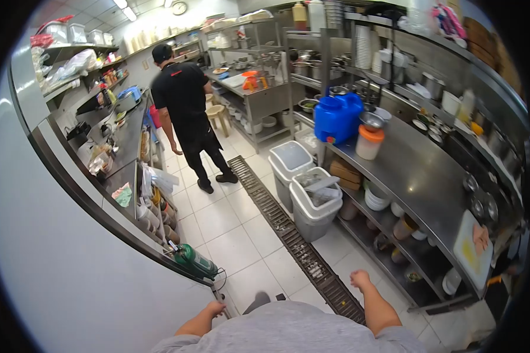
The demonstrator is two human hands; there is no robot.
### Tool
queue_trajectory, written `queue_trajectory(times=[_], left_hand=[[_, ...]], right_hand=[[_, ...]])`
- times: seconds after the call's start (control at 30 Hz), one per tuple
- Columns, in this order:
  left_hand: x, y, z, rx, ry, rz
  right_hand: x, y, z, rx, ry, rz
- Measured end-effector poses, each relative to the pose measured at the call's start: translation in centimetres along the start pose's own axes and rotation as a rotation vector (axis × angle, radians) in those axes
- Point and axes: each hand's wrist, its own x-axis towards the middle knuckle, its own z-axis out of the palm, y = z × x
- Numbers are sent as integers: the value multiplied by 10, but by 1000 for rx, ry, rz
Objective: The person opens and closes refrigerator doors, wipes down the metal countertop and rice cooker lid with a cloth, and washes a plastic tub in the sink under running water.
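Observation:
My left hand hangs low beside the edge of the white wall panel, its fingers curled, with nothing visible in it. My right hand is held out over the floor to the right of the drain grate; its fingers are bent inward and no object shows in it. Neither hand touches a surface. Just above my left hand stands a green cylinder. Nearest to my right hand are the steel table's lower shelves and an open grey bin with a white rim.
Ahead, a person in black stands facing away beside the left counter. A steel worktable on the right bears a blue jug, an orange-lidded tub and a cutting board. Another bin stands near the drain.

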Motion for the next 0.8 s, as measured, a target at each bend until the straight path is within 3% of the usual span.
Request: queue_trajectory(times=[0.03,0.1,0.17,0.23,0.33,0.4,0.43,0.47,0.53,0.6,0.7,0.8], left_hand=[[17,-27,-7,119,-48,105],[14,-47,-15,144,-187,-90],[28,-58,-28,146,-256,-149],[57,-69,-47,144,-280,-130],[109,-49,-99,113,-234,-83],[139,-20,-164,194,-36,50],[148,-1,-191,276,100,141],[165,1,-211,18,317,128],[163,47,-274,-164,277,-82],[202,46,-303,-111,418,-38],[238,54,-348,-344,299,-108],[273,52,-383,-293,421,-164]], right_hand=[[20,-50,-14,583,50,231],[67,-122,-19,708,8,211],[85,-200,-17,747,-73,204],[119,-238,17,651,-237,122],[160,-261,79,198,-434,24],[175,-290,88,-595,-485,-539],[234,-214,155,-506,-475,-619],[287,-152,214,-421,-468,-700],[289,-181,177,-505,-552,-548],[316,-212,148,-541,-583,-465],[401,-238,130,-595,-589,-473],[514,-254,117,-668,-562,-531]])
